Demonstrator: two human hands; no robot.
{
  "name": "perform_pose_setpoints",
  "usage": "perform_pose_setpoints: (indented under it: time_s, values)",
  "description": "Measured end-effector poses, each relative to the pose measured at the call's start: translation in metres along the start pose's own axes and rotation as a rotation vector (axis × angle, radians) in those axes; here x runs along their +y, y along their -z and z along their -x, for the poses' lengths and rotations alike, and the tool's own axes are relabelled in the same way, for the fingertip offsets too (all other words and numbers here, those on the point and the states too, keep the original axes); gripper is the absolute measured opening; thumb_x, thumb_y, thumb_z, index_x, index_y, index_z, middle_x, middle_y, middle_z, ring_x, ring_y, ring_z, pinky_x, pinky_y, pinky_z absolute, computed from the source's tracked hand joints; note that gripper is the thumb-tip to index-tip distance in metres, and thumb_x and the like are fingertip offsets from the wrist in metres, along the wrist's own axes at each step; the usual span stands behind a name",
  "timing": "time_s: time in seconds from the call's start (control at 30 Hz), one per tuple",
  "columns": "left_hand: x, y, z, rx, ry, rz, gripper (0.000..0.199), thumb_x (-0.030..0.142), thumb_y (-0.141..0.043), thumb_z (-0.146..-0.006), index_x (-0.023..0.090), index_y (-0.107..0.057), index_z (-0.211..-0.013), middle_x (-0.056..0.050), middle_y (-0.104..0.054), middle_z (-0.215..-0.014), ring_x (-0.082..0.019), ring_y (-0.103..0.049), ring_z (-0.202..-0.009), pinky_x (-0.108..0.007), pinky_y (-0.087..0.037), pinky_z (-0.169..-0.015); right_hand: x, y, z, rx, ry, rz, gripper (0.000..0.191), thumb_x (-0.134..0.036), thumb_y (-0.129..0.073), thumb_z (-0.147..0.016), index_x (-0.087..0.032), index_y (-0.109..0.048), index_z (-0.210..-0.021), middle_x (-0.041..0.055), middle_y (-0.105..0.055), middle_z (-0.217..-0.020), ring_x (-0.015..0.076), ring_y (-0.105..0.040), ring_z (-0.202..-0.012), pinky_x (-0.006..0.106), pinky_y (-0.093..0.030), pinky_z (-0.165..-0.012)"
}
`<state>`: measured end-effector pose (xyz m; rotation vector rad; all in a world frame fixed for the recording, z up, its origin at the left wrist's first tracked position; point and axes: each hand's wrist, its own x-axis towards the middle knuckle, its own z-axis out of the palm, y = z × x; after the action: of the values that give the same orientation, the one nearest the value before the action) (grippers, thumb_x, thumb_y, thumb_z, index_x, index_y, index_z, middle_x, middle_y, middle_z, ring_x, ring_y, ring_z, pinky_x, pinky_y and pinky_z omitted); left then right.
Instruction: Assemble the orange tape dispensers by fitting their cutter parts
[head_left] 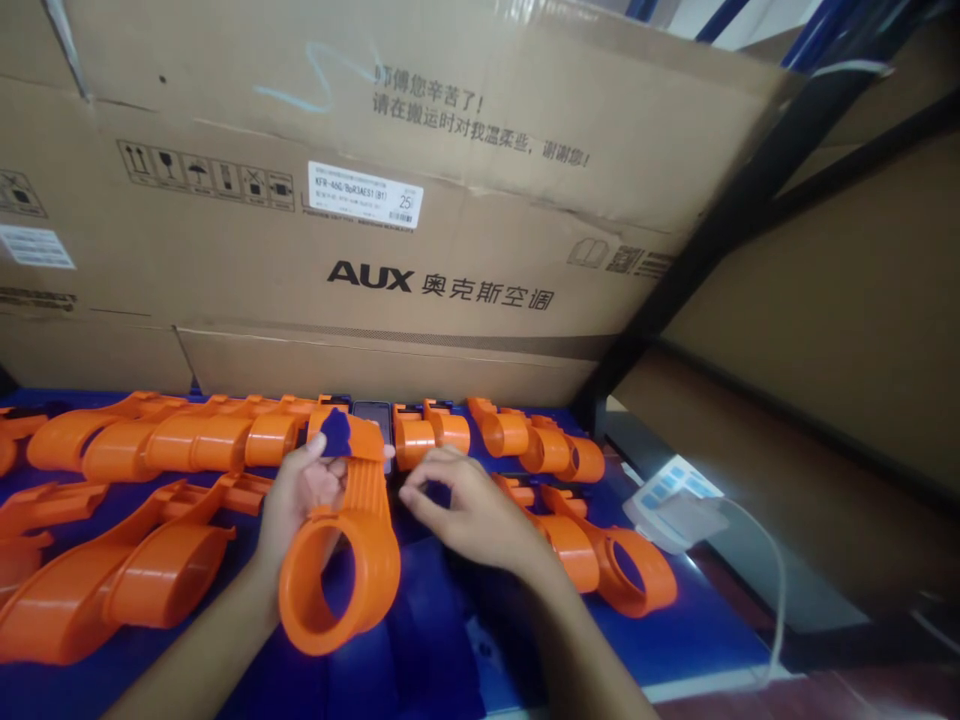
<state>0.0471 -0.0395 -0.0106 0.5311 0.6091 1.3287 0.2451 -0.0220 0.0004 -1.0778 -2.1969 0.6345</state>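
Note:
My left hand (283,505) is closed around the neck of an orange plastic ring-shaped part (367,492), held above the blue surface. The part's wide ring hangs toward me, and a dark blue patch (337,432) covers some of its flat upper end. Just right of the part, my right hand (476,510) is curled, thumb and forefinger tips close together in a pinch. Anything between those fingertips is too small or hidden to make out. The right hand looks apart from the part.
Several similar orange parts (172,580) lie in rows at left, and more (574,550) at right on the blue surface (705,630). Behind stands a large cardboard box (247,270). A dark phone-like device (375,411) lies near it. A white device (675,505) with a cable is at right, below a dark metal post (697,240).

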Motion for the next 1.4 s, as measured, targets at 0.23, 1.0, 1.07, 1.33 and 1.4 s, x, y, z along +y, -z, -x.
perform_pose_setpoints:
  time_s: [0.23,1.0,1.07,1.33,1.4]
  values:
    - [0.011,0.004,0.004,-0.061,0.023,0.169,0.058,0.061,-0.063,-0.085,0.013,-0.071,-0.116,-0.011,-0.077,-0.087,-0.030,-0.075,-0.080,-0.035,-0.060,-0.069,-0.015,-0.031,0.005,-0.152,0.096,0.170,0.021,-0.039,-0.076,-0.083,-0.020,-0.069,-0.089,0.0048,-0.066,-0.092,0.0218,-0.057,-0.089,0.033,-0.045,-0.081]
    - [-0.021,0.013,-0.002,-0.161,0.099,-0.008,0.043,0.043,-0.076,-0.080,0.021,-0.075,-0.117,-0.012,-0.080,-0.106,-0.038,-0.073,-0.108,-0.048,-0.060,-0.089,0.015,-0.021,-0.011,0.480,-0.297,-0.748,0.037,-0.049,-0.075,-0.086,-0.022,-0.052,-0.074,-0.0051,-0.054,-0.062,0.0104,-0.044,-0.052,0.023,-0.033,-0.051]
    - [-0.024,0.010,-0.001,-0.162,0.070,-0.015,0.044,0.041,-0.077,-0.080,0.022,-0.074,-0.119,-0.012,-0.080,-0.109,-0.038,-0.072,-0.112,-0.049,-0.060,-0.091,0.010,-0.023,-0.010,0.463,-0.326,-0.814,0.038,-0.053,-0.075,-0.086,-0.021,-0.056,-0.077,-0.0038,-0.060,-0.065,0.0114,-0.049,-0.054,0.023,-0.037,-0.052]
    - [-0.022,0.013,-0.009,-0.048,0.049,-0.015,0.046,0.046,-0.074,-0.081,0.023,-0.073,-0.121,-0.011,-0.081,-0.105,-0.036,-0.074,-0.109,-0.048,-0.061,-0.090,0.004,-0.035,-0.011,0.333,-0.282,-0.991,0.036,-0.053,-0.077,-0.085,-0.029,-0.073,-0.112,0.0021,-0.075,-0.113,0.0260,-0.066,-0.115,0.038,-0.053,-0.097]
    - [-0.021,0.013,-0.010,-0.035,0.055,-0.018,0.048,0.050,-0.072,-0.083,0.023,-0.072,-0.123,-0.011,-0.081,-0.104,-0.035,-0.074,-0.109,-0.047,-0.060,-0.090,0.003,-0.038,-0.011,0.339,-0.285,-1.030,0.041,-0.050,-0.079,-0.084,-0.031,-0.073,-0.120,0.0024,-0.073,-0.126,0.0274,-0.063,-0.125,0.043,-0.048,-0.107]
